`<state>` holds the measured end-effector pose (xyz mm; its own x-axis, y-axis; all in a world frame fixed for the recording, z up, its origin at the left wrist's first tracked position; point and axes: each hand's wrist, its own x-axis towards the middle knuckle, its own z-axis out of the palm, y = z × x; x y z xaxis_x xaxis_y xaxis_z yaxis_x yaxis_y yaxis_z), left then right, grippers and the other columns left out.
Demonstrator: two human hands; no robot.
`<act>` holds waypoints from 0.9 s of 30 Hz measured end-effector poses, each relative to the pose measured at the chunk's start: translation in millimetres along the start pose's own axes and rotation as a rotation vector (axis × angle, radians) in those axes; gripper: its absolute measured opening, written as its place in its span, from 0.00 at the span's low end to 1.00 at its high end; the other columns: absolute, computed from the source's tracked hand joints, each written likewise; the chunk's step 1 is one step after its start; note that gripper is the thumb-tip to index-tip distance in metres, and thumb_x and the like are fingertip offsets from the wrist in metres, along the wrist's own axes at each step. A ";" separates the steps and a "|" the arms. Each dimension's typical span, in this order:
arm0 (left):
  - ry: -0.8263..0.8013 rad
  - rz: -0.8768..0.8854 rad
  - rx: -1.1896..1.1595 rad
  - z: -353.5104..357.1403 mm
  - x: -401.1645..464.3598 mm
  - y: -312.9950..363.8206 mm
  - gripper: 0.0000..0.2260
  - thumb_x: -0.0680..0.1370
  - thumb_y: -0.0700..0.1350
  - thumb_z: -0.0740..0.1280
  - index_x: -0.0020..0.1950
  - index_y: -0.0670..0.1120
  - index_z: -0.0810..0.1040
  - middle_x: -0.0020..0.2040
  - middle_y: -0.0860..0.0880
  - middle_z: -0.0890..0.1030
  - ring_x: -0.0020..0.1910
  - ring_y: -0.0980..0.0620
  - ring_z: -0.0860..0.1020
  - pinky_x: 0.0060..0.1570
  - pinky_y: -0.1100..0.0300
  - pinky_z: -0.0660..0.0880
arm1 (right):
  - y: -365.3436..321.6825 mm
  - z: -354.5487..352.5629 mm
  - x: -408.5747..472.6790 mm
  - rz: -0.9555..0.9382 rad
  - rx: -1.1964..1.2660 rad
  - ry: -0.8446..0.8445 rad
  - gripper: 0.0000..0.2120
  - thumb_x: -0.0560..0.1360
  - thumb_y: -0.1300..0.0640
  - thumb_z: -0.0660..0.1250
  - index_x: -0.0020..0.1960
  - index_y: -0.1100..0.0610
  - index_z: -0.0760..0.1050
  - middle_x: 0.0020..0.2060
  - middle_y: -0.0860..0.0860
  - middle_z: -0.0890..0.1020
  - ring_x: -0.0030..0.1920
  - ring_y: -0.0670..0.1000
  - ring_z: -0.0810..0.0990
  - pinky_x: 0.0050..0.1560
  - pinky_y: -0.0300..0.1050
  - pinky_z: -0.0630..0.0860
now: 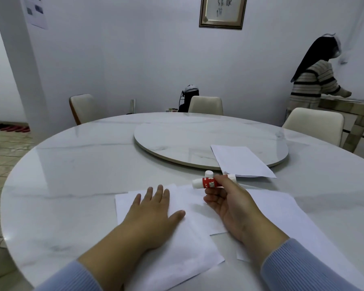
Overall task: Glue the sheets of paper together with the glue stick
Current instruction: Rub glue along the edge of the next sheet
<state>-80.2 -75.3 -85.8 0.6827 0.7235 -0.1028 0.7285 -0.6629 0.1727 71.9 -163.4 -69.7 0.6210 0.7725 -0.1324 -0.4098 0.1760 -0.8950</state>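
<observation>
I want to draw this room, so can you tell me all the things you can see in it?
glue stick: one, red and white, held in right hand
cap: one, white, on table behind glue stick
paper sheets: several, white, overlapping near table edge
folded paper: one, white, partly on turntable
turntable: one, white marble, table centre
table: one, round, white marble
chairs: three, cream, around far side
picture frame: one, gold, on wall
another person: one, striped top, far right
left hand: flat on paper
right hand: holding glue stick
</observation>
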 end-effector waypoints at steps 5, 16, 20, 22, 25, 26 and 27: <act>0.027 0.014 -0.014 2.9 -0.5 -2.4 0.27 0.81 0.54 0.44 0.78 0.48 0.41 0.79 0.51 0.40 0.77 0.52 0.40 0.76 0.52 0.40 | 3.1 6.9 -5.8 -0.262 -0.562 -0.109 0.07 0.73 0.59 0.70 0.50 0.52 0.80 0.39 0.47 0.84 0.39 0.45 0.80 0.43 0.35 0.75; 0.020 0.018 -0.009 3.9 2.7 -4.4 0.26 0.81 0.50 0.44 0.78 0.48 0.41 0.79 0.50 0.40 0.77 0.51 0.40 0.76 0.51 0.40 | 4.0 40.0 12.0 -0.417 -1.096 -0.234 0.06 0.73 0.54 0.68 0.50 0.52 0.79 0.45 0.44 0.83 0.49 0.44 0.80 0.48 0.36 0.73; 0.014 0.014 -0.005 3.9 3.4 -4.4 0.26 0.81 0.50 0.44 0.78 0.48 0.41 0.79 0.50 0.39 0.77 0.51 0.40 0.76 0.51 0.40 | -11.7 30.0 -0.8 -0.415 -1.211 -0.304 0.06 0.70 0.53 0.69 0.45 0.53 0.80 0.43 0.46 0.84 0.46 0.47 0.81 0.49 0.46 0.77; 0.004 0.010 0.001 3.8 2.8 -4.1 0.26 0.81 0.50 0.44 0.78 0.48 0.41 0.79 0.50 0.39 0.77 0.51 0.40 0.76 0.51 0.40 | -21.5 20.1 -11.7 -0.391 -1.257 -0.359 0.07 0.68 0.53 0.68 0.42 0.55 0.80 0.39 0.49 0.84 0.42 0.50 0.82 0.47 0.50 0.78; 0.007 0.008 0.006 4.7 3.3 -4.4 0.26 0.81 0.50 0.43 0.77 0.47 0.40 0.79 0.50 0.39 0.77 0.51 0.40 0.76 0.51 0.40 | -31.2 5.4 -26.0 -0.316 -1.218 -0.434 0.12 0.61 0.52 0.66 0.37 0.60 0.80 0.34 0.53 0.84 0.33 0.50 0.81 0.41 0.53 0.79; 0.006 0.007 0.008 4.9 3.8 -4.6 0.26 0.81 0.50 0.43 0.77 0.47 0.40 0.79 0.50 0.39 0.77 0.51 0.40 0.76 0.51 0.39 | -33.5 1.0 -27.8 -0.269 -1.186 -0.464 0.14 0.59 0.52 0.65 0.37 0.62 0.78 0.33 0.54 0.82 0.31 0.50 0.79 0.38 0.53 0.78; 0.004 0.007 0.007 4.8 3.9 -4.7 0.26 0.81 0.50 0.43 0.77 0.47 0.40 0.79 0.50 0.38 0.77 0.51 0.39 0.76 0.51 0.39 | -35.0 -2.9 -28.7 -0.208 -1.151 -0.496 0.16 0.58 0.52 0.65 0.37 0.65 0.77 0.32 0.55 0.81 0.31 0.50 0.78 0.36 0.51 0.76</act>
<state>-80.7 -70.3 -91.7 0.6878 0.7192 -0.0981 0.7239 -0.6695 0.1668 70.3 -193.5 -35.9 0.1853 0.9827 0.0049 0.6351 -0.1159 -0.7637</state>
